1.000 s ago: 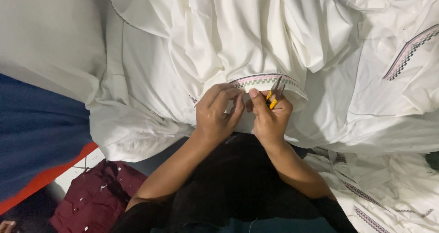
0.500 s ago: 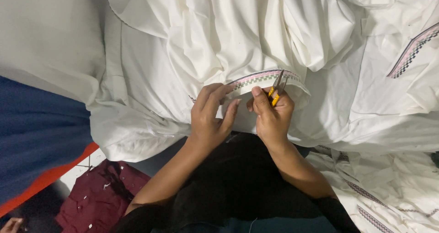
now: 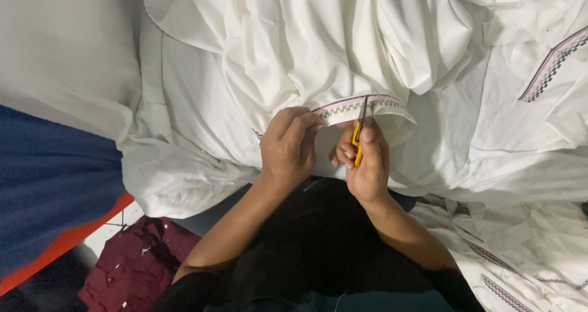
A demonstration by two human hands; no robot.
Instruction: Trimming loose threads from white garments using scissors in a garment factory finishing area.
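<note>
Compared with a moment ago, the small yellow-handled thread snips now stand more upright, their dark blades on the patterned woven border of the soft, creased white cloth at frame centre. The right hand is closed round them; the left hand pinches the border's edge.

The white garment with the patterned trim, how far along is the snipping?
Done: cannot tell; no cut threads show on the white garment. In hand: the left hand pinches the pink-and-green patterned trim band while the right hand holds small yellow-handled thread snips at it. Left: further white trimmed pieces lie at right.
</note>
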